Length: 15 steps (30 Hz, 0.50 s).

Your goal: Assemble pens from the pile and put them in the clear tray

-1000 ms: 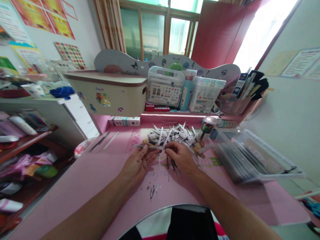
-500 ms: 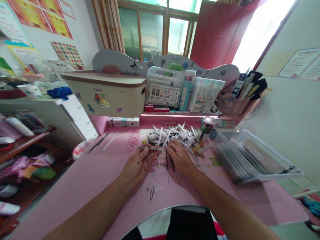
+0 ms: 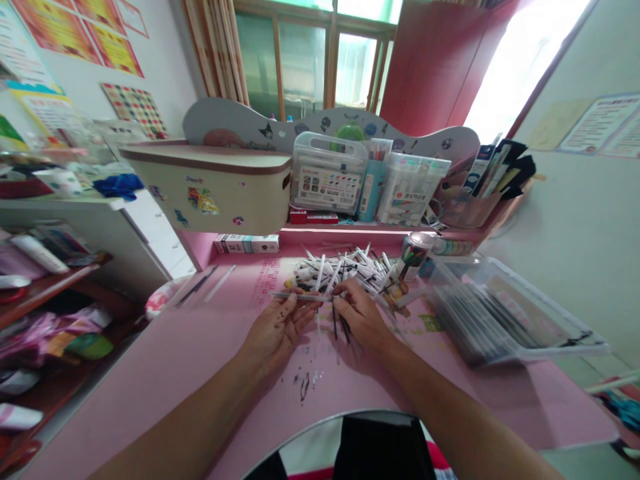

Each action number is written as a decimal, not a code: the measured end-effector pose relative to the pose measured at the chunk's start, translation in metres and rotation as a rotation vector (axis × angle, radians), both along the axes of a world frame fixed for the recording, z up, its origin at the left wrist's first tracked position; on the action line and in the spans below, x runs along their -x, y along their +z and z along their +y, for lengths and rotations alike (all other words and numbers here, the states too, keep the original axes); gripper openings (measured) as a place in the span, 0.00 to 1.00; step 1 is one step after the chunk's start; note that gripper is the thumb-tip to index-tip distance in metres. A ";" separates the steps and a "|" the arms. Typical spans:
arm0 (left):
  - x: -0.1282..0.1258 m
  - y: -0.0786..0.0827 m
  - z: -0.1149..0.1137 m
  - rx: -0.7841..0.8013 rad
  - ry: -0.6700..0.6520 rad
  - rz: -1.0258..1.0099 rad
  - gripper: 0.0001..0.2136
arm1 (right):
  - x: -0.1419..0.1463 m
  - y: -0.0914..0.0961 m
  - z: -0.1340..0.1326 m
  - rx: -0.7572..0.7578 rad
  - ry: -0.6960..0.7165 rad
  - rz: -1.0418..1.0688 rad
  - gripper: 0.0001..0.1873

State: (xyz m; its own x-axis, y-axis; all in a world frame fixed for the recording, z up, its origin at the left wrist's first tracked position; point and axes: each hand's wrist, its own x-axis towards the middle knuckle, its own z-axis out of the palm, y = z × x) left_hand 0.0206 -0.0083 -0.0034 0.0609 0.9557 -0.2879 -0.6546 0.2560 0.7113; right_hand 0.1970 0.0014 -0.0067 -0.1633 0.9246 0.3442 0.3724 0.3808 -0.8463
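Note:
My left hand (image 3: pixel 277 330), palm turned up and spotted with dark marks, pinches a slim pale pen (image 3: pixel 306 296) between thumb and fingers. The pen lies nearly level, its left tip past my thumb. At its other end my right hand (image 3: pixel 364 317) is closed, thumb against the fingertips; exactly what they grip there is too small to tell. Thin black rods (image 3: pixel 335 325) show below the right fingers, partly hidden by that hand. Just beyond both hands spreads a heap of white and black pen parts (image 3: pixel 367 272). Dark smears (image 3: pixel 304 385) mark the pink desk (image 3: pixel 200 373) nearer me.
A clear plastic box (image 3: pixel 555 352) of dark slender pieces stands at right. Behind the heap is a see-through jar (image 3: pixel 416 250) of pens. Two slim pens (image 3: pixel 220 283) lie at left. The shelf carries a lidded bin (image 3: pixel 225 193), marker cases (image 3: pixel 327 177) and a pen holder (image 3: pixel 465 210).
My right thumb and fingers have shifted slightly at the pen's right end, the thumb now showing more. The left hand and the pen stay almost where they were.

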 end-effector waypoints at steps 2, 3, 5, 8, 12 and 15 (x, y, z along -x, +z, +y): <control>0.000 -0.002 0.001 -0.011 0.001 0.004 0.05 | 0.000 -0.001 0.000 -0.029 -0.017 -0.004 0.02; 0.000 -0.003 0.001 -0.016 0.003 0.004 0.05 | 0.000 -0.001 0.000 -0.043 -0.019 -0.002 0.02; 0.000 -0.004 0.001 -0.018 0.007 0.005 0.05 | 0.000 -0.002 0.002 -0.062 -0.007 0.008 0.10; -0.001 -0.002 0.000 -0.009 0.008 0.008 0.05 | 0.000 -0.003 0.002 -0.048 0.003 0.029 0.12; -0.002 0.002 -0.002 -0.011 0.012 0.016 0.06 | 0.000 -0.004 -0.001 -0.016 -0.011 0.063 0.04; -0.001 0.000 -0.001 -0.017 0.012 0.024 0.05 | 0.002 -0.004 -0.003 0.001 -0.027 0.075 0.05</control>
State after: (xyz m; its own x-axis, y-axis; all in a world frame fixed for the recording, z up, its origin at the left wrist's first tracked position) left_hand 0.0218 -0.0097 -0.0030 0.0430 0.9612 -0.2726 -0.6405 0.2359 0.7308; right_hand 0.1952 -0.0013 -0.0104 -0.1121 0.9288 0.3533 0.3176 0.3704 -0.8729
